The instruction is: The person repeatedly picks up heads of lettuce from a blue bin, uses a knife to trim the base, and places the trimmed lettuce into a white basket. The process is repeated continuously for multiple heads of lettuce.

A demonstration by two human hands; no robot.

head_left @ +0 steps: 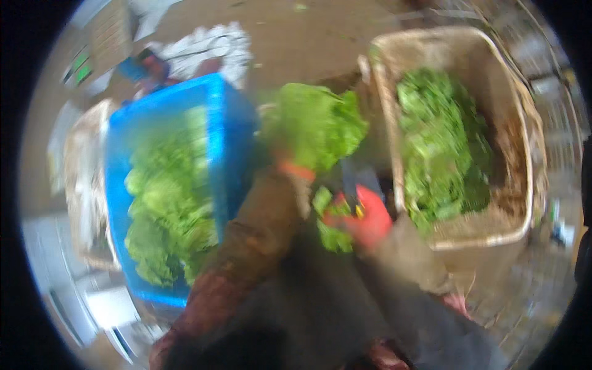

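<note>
My left hand (294,168), in an orange glove mostly hidden by leaves, is closed around a green leafy lettuce head (323,122). The head hangs between a blue plastic crate (237,138) and an off-white tub (462,242). In my right hand (370,222), gloved in red-orange, is a knife (363,178) with a yellow mark at its handle. Its blade points away from me, just below the lettuce, and blurs. Loose lettuce leaves (335,238) are also at the fingers of that hand.
Several lettuce heads (169,199) fill the blue crate on the left. Trimmed leaves (434,152) are heaped in the soiled tub on the right. Another pale container (88,185) stands beyond the crate. A white sack (212,51) lies on the brown floor (305,41).
</note>
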